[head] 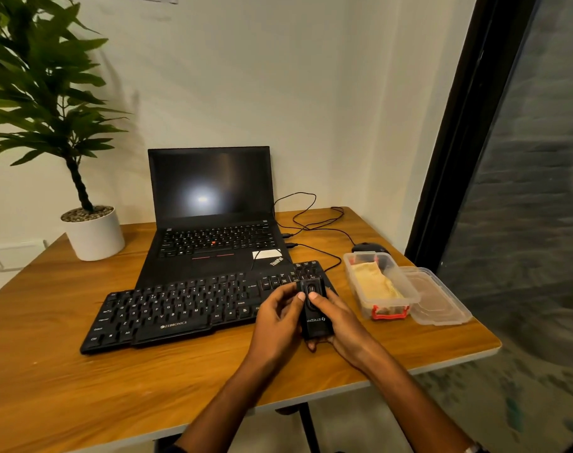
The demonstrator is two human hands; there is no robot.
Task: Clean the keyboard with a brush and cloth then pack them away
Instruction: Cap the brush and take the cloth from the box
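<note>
A black Zebronics keyboard (180, 308) lies across the wooden table (50, 371), in front of a laptop. Over its right end both hands hold a small black rectangular device (316, 317), which may be the brush's case. My right hand (342, 318) cups it from beneath with the thumb on its top. My left hand (278, 317) touches its left side with thumb and fingers. A yellow cloth (375, 281) lies in an open clear plastic box (381, 300) with red clasps, to the right of the keyboard. No bristles are visible.
The box's clear lid (437, 299) lies beside it near the table's right edge. An open black laptop (213, 223) stands behind the keyboard. A black mouse (368, 247) and cables (311, 217) sit at the back right. A potted plant (92, 230) stands at the back left.
</note>
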